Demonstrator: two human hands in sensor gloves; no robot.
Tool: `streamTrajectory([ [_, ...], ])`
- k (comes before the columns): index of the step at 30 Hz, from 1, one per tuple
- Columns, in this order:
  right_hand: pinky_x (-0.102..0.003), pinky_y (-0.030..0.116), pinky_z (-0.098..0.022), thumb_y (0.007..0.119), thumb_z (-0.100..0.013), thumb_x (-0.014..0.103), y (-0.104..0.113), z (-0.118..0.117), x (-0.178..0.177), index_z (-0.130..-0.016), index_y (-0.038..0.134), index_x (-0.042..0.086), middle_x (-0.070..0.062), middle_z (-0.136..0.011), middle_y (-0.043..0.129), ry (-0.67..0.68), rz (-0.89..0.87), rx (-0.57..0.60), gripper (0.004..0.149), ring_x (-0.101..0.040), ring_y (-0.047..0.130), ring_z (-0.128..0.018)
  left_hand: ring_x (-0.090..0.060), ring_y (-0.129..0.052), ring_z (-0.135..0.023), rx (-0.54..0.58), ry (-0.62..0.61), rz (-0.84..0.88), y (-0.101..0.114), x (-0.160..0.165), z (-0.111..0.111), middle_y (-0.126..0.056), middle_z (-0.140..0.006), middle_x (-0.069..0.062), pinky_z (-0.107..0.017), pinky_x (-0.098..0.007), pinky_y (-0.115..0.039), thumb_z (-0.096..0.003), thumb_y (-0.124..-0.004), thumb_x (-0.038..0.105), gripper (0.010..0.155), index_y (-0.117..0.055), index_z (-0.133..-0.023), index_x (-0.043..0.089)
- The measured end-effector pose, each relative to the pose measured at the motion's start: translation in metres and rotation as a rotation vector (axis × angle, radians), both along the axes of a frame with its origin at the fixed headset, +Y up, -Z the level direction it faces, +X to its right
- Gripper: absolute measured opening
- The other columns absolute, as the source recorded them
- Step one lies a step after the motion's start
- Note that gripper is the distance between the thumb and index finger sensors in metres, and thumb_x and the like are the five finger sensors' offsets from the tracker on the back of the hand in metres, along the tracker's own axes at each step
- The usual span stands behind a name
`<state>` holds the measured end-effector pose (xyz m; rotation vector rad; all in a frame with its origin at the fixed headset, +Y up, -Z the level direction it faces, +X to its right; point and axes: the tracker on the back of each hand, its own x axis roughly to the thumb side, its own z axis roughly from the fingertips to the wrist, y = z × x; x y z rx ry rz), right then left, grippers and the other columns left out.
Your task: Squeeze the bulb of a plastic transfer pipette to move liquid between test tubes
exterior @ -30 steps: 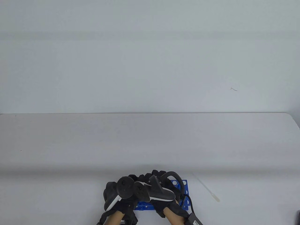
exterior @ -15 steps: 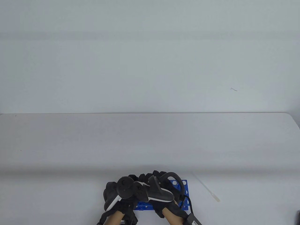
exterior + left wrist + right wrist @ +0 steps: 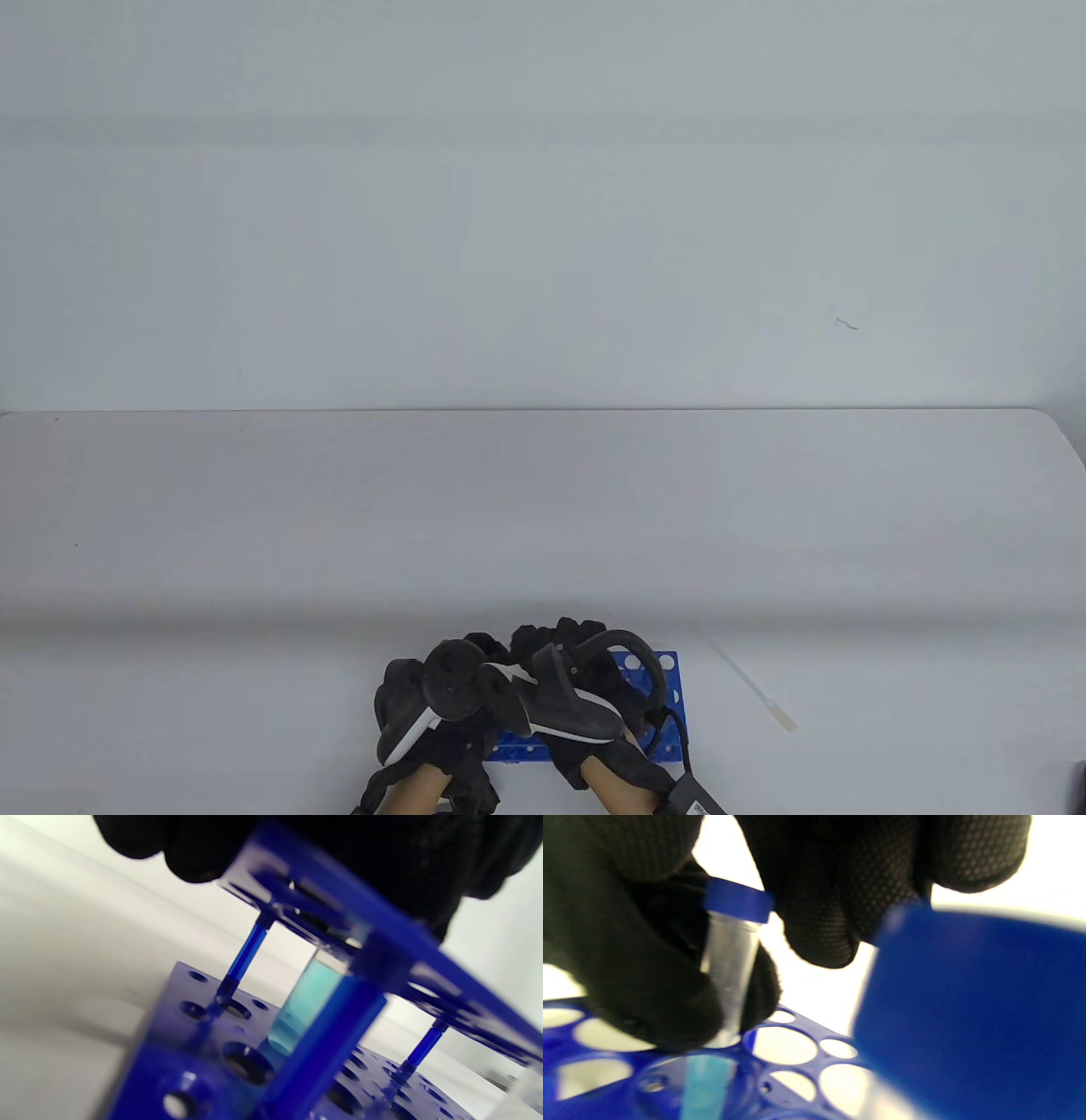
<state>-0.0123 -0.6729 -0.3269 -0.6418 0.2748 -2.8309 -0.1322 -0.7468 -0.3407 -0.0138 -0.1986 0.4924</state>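
Note:
A blue test tube rack (image 3: 670, 672) stands at the table's near edge, mostly hidden under both gloved hands. My left hand (image 3: 471, 649) rests on the rack's top plate (image 3: 382, 921), fingers curled over its far edge. My right hand (image 3: 551, 635) pinches a clear test tube (image 3: 729, 959) just below its blue cap (image 3: 738, 902); the tube stands in a rack hole. In the left wrist view a tube (image 3: 305, 1001) holds light blue liquid. The plastic transfer pipette (image 3: 751, 683) lies on the table right of the rack, untouched.
A black cable and adapter box (image 3: 691, 794) trail from my right wrist at the bottom edge. A large blurred blue shape (image 3: 967, 1014) fills the right of the right wrist view. The white table's far edge (image 3: 543, 412) meets a plain wall.
My right hand has shifted slightly left over the rack and its tracker has tilted. The left hand, rack and pipette have not moved.

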Motion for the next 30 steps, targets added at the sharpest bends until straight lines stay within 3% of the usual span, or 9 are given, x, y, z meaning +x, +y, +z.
streamTrajectory([
  [2,-0.047,0.079,-0.044,0.076,-0.036,0.048,0.0,0.0,-0.001,-0.076,0.09,0.016,0.002,-0.052,0.107,0.017,0.019,-0.005,0.053,-0.017,0.099,-0.038,-0.022,-0.067,-0.081,0.0,0.0,-0.001,0.0,0.0,0.0,-0.068,-0.097,0.006,-0.067,-0.048,-0.061,-0.0348,-0.087,0.056,0.051,-0.084,-0.083,0.039],
  [6,-0.052,0.073,-0.054,0.084,-0.038,0.034,0.002,0.001,-0.004,-0.085,0.084,0.021,-0.008,-0.078,0.1,0.07,-0.018,-0.116,0.049,-0.023,0.094,-0.057,-0.021,-0.067,-0.081,-0.002,0.0,0.003,0.0,0.0,0.0,-0.068,-0.097,0.006,-0.067,-0.048,-0.061,-0.0346,-0.088,0.056,0.051,-0.083,-0.083,0.04],
  [9,-0.05,0.075,-0.051,0.082,-0.035,0.048,0.001,0.0,-0.001,-0.09,0.079,0.017,-0.004,-0.078,0.1,0.046,-0.01,-0.049,0.064,-0.022,0.096,-0.055,-0.021,-0.067,-0.081,0.0,0.002,-0.003,0.0,0.001,0.001,-0.068,-0.097,0.006,-0.067,-0.048,-0.061,-0.0347,-0.087,0.056,0.051,-0.084,-0.083,0.04],
  [11,-0.05,0.077,-0.047,0.076,-0.033,0.056,-0.003,-0.001,-0.002,-0.084,0.085,0.013,-0.004,-0.065,0.105,0.005,0.015,0.006,0.067,-0.022,0.098,-0.045,-0.022,-0.067,-0.081,0.002,0.001,-0.005,0.0,0.001,0.001,-0.068,-0.097,0.006,-0.067,-0.048,-0.061,-0.0348,-0.087,0.056,0.051,-0.084,-0.083,0.039],
  [14,-0.046,0.081,-0.045,0.077,-0.035,0.049,-0.004,-0.001,-0.005,-0.079,0.089,0.015,0.003,-0.054,0.107,0.031,0.063,-0.008,0.056,-0.016,0.1,-0.039,-0.022,-0.067,-0.081,0.0,0.002,-0.004,0.0,0.001,0.001,-0.068,-0.097,0.006,-0.067,-0.048,-0.061,-0.0347,-0.087,0.056,0.051,-0.084,-0.083,0.039],
  [17,-0.051,0.075,-0.051,0.082,-0.037,0.039,-0.002,-0.002,-0.006,-0.084,0.084,0.017,-0.005,-0.067,0.104,0.053,0.033,-0.076,0.052,-0.022,0.097,-0.051,-0.021,-0.067,-0.081,-0.001,0.0,-0.005,0.0,0.001,0.0,-0.068,-0.097,0.006,-0.067,-0.048,-0.061,-0.0348,-0.087,0.056,0.051,-0.083,-0.083,0.04],
  [20,-0.05,0.074,-0.054,0.084,-0.037,0.037,0.001,-0.008,-0.005,-0.085,0.083,0.022,-0.005,-0.074,0.102,0.068,0.037,-0.053,0.051,-0.022,0.095,-0.056,-0.021,-0.067,-0.081,0.0,0.001,-0.008,0.0,0.001,0.0,-0.068,-0.097,0.006,-0.067,-0.048,-0.061,-0.0347,-0.088,0.056,0.051,-0.083,-0.083,0.04],
  [26,-0.049,0.077,-0.052,0.083,-0.036,0.039,0.032,-0.011,0.02,-0.085,0.084,0.02,-0.003,-0.071,0.104,0.031,-0.168,-0.026,0.052,-0.02,0.098,-0.052,-0.022,-0.067,-0.081,0.0,-0.001,-0.007,0.0,0.001,0.0,-0.068,-0.097,0.006,-0.067,-0.048,-0.061,-0.0349,-0.087,0.056,0.051,-0.083,-0.083,0.04],
  [30,-0.047,0.079,-0.049,0.083,-0.035,0.041,0.045,-0.011,0.069,-0.082,0.087,0.017,-0.002,-0.064,0.107,-0.068,-0.349,0.02,0.053,-0.018,0.1,-0.047,-0.022,-0.067,-0.081,0.002,-0.002,-0.012,0.0,0.001,0.0,-0.068,-0.097,0.006,-0.067,-0.048,-0.061,-0.0351,-0.087,0.056,0.051,-0.083,-0.083,0.04],
])
